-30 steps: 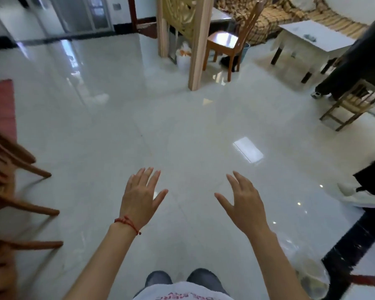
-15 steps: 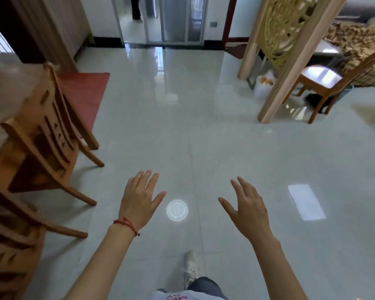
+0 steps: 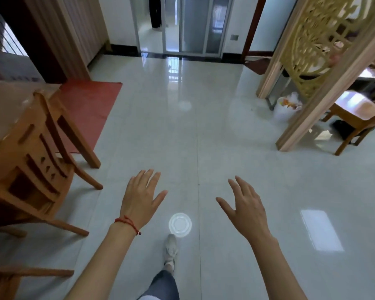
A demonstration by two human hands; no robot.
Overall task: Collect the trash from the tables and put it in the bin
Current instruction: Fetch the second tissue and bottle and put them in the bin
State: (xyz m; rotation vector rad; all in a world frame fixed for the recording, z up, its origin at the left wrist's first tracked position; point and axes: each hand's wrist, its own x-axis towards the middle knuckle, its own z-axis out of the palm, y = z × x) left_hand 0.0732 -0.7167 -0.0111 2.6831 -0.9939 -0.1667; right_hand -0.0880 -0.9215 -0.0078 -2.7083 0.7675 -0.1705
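My left hand [image 3: 140,199] and my right hand [image 3: 246,210] are held out in front of me over the tiled floor, fingers straight and spread, both empty. A white bin [image 3: 285,109] lined with a bag and filled with trash stands on the floor at the right, beside a carved wooden screen [image 3: 325,50]. A wooden table [image 3: 7,109] shows at the left edge; no trash is visible on it from here. A round bright reflection [image 3: 180,225] lies on the floor between my hands.
A wooden chair [image 3: 37,169] is pushed against the table at left, with more chair legs [image 3: 30,272] below. A red mat [image 3: 89,107] lies beyond. Another wooden chair [image 3: 355,118] stands behind the screen at right. Glass doors [image 3: 191,24] are straight ahead. My foot [image 3: 171,249] steps forward.
The view has swung left and lifted: the table, chair and red mat came into sight, the bin shifted to the right. Both hands stayed spread and empty.
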